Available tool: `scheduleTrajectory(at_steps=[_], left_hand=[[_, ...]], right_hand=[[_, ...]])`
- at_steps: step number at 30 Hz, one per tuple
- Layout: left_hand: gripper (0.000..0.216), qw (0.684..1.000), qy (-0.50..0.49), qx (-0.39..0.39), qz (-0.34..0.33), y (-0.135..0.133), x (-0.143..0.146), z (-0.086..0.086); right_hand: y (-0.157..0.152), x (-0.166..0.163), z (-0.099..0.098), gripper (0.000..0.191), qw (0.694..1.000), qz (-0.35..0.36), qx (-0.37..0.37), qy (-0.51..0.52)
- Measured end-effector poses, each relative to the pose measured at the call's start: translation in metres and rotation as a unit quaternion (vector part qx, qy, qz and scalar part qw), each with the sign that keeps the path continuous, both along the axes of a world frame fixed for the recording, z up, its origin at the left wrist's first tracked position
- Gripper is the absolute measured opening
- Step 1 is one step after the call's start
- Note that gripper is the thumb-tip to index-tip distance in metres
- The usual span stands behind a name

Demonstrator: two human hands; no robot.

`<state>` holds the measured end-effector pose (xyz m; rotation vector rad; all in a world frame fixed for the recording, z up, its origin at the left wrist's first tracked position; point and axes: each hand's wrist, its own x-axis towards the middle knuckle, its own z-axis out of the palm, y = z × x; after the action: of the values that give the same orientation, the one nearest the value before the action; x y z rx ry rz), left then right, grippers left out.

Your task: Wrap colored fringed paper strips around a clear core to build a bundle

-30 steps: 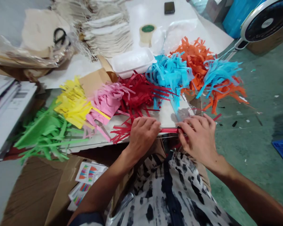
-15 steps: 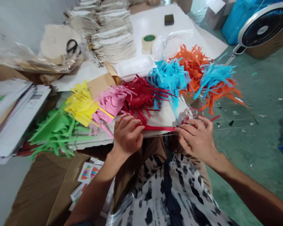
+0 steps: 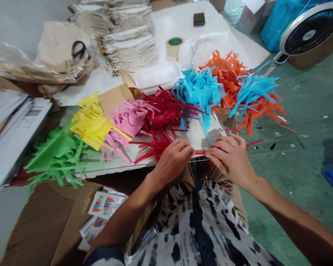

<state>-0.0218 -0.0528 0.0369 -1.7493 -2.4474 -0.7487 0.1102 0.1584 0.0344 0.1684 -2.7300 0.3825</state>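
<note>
Between my hands, at the table's front edge, runs a short red paper strip. My left hand is closed on its left end, fingers pinched together. My right hand grips the other end, with a red tail sticking out past its knuckles. Beside my left hand lies a loose red fringe, spread over the table edge. Behind it sits a heap of dark red tissue fringe. Blue tissue fringe rests farther back, with one blue strip hanging toward my right hand.
Pink, yellow and green fringe lie to the left, orange fringe to the right. A white tray, tape roll, black scissors and stacked paper stand behind. A fan is at right.
My left hand has slid right toward my right hand, so less red strip shows between them. A red fringe now shows left of my left hand. My right hand has hardly moved.
</note>
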Motion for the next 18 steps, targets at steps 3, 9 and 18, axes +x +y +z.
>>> scheduleTrajectory(at_steps=[3, 9, 18], left_hand=[[0.016, 1.000, -0.001, -0.010, 0.010, 0.000, 0.001, 0.001], [0.018, 0.997, 0.008, -0.035, 0.062, -0.009, -0.007, 0.004], [0.012, 0.986, -0.061, -0.053, 0.147, -0.009, -0.012, 0.011]], right_hand=[[-0.004, 0.001, -0.004, 0.012, 1.000, -0.021, 0.023, -0.006], [-0.010, -0.001, -0.001, 0.013, 0.996, -0.063, 0.042, -0.037], [-0.016, -0.006, 0.007, 0.012, 0.993, -0.107, 0.001, -0.056]])
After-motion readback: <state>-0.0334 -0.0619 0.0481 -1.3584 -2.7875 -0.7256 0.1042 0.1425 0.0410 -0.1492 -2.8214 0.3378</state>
